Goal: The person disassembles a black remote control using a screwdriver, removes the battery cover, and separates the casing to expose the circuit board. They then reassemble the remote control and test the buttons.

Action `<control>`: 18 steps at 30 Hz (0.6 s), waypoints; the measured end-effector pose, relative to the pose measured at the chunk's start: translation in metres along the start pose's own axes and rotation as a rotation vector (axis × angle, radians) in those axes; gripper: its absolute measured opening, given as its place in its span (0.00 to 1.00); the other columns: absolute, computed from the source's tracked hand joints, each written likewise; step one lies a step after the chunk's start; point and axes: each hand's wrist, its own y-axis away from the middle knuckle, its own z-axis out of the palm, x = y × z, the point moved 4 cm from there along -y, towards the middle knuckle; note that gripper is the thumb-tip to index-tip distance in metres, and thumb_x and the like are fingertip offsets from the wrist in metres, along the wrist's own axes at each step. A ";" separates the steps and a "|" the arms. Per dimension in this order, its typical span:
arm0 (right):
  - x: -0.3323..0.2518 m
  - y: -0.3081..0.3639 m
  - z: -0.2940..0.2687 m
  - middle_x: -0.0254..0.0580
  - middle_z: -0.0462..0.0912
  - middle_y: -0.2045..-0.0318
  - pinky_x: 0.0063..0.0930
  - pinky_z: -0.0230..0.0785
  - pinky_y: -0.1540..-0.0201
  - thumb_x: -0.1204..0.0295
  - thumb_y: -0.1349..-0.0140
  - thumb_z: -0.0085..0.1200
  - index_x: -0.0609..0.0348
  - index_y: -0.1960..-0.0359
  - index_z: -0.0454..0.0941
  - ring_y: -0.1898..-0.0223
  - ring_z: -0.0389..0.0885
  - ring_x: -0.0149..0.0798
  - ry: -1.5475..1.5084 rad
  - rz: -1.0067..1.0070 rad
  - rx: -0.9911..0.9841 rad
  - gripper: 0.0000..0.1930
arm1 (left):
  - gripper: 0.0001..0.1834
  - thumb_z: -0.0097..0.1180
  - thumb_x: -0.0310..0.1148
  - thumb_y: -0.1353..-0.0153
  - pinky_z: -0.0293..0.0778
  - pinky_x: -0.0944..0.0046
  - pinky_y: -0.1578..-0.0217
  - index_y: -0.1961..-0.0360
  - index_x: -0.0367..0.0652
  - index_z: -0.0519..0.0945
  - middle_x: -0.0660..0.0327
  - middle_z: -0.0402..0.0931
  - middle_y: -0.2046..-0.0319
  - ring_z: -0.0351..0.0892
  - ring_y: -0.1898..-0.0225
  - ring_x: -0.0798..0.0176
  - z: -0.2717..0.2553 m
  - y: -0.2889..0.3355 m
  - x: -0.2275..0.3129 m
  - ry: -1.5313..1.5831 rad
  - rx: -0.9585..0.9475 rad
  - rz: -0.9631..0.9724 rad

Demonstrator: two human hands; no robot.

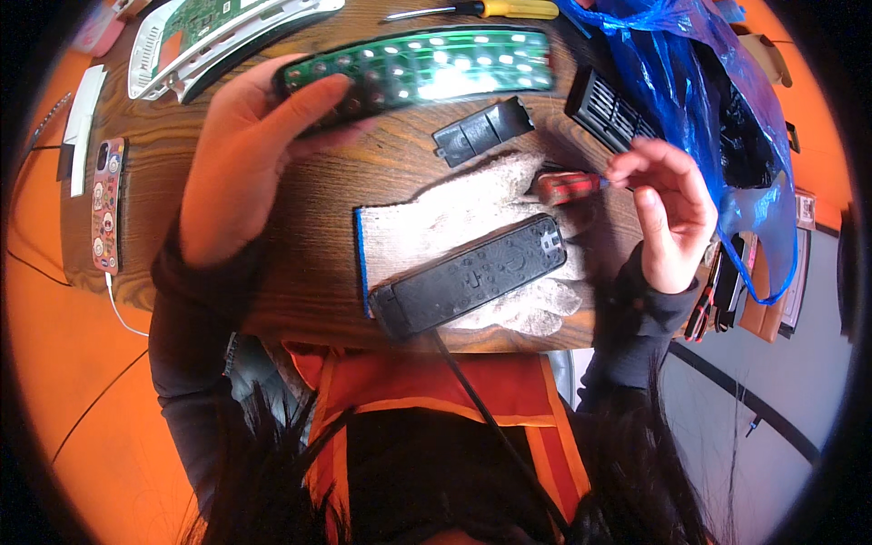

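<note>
My left hand (259, 136) grips one end of a long green circuit board (472, 65) with rows of round contacts, its thumb across the top and a dark edge below. My right hand (668, 191) hovers over the table's right side, its fingers loosely curved and apart. Near those fingertips is a small red-and-black object (570, 186), too blurred to name; I see no clear grip on it. A black remote-control shell (472, 277) lies slantwise on a white knit work glove (409, 238). Just beyond the glove sits a black battery cover (484, 133).
A yellow-handled screwdriver (509, 9) lies at the far edge. Back left stands a white casing with a green board (218, 32). A blue plastic bag (672, 64) fills the right, beside a black slatted part (610, 107). A phone (108, 204) on a white cable rests at left.
</note>
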 end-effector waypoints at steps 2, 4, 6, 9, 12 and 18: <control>-0.003 0.000 -0.009 0.47 0.79 0.68 0.28 0.68 0.57 0.77 0.51 0.58 0.69 0.64 0.76 0.64 0.77 0.38 0.125 -0.088 -0.118 0.12 | 0.15 0.51 0.31 0.39 0.75 0.66 0.54 0.56 0.29 0.71 0.54 0.75 0.59 0.77 0.59 0.63 -0.013 -0.004 -0.003 -0.098 0.065 -0.043; -0.003 0.002 -0.011 0.45 0.80 0.71 0.28 0.68 0.59 0.79 0.57 0.62 0.66 0.71 0.79 0.66 0.78 0.38 0.317 -0.141 -0.231 0.09 | 0.15 0.51 0.30 0.39 0.75 0.66 0.53 0.56 0.29 0.70 0.54 0.75 0.59 0.76 0.58 0.63 -0.016 -0.005 -0.007 -0.070 -0.016 -0.013; -0.001 0.005 -0.003 0.43 0.81 0.71 0.27 0.69 0.61 0.76 0.56 0.62 0.64 0.72 0.80 0.67 0.78 0.38 0.325 -0.147 -0.335 0.09 | 0.15 0.51 0.30 0.39 0.74 0.66 0.53 0.55 0.29 0.70 0.54 0.74 0.59 0.76 0.58 0.63 -0.017 -0.006 -0.012 -0.083 -0.026 -0.023; -0.003 0.009 0.018 0.41 0.79 0.69 0.30 0.70 0.62 0.69 0.56 0.64 0.61 0.69 0.79 0.66 0.78 0.41 0.328 -0.244 -0.534 0.13 | 0.15 0.51 0.30 0.39 0.74 0.67 0.53 0.56 0.30 0.70 0.54 0.74 0.60 0.76 0.58 0.63 -0.014 -0.007 -0.015 -0.118 -0.036 -0.024; -0.007 0.019 0.041 0.43 0.76 0.60 0.35 0.66 0.56 0.64 0.55 0.62 0.61 0.61 0.76 0.58 0.74 0.44 0.384 -0.309 -0.698 0.20 | 0.14 0.52 0.30 0.40 0.76 0.70 0.56 0.58 0.30 0.71 0.55 0.74 0.62 0.77 0.59 0.63 -0.011 -0.009 -0.018 -0.133 -0.050 -0.062; -0.007 0.028 0.058 0.41 0.73 0.58 0.36 0.61 0.52 0.62 0.59 0.59 0.60 0.57 0.74 0.54 0.71 0.45 0.487 -0.298 -0.727 0.25 | 0.13 0.55 0.30 0.42 0.77 0.76 0.67 0.60 0.31 0.72 0.59 0.74 0.69 0.80 0.69 0.68 -0.010 -0.006 -0.024 -0.307 0.018 -0.106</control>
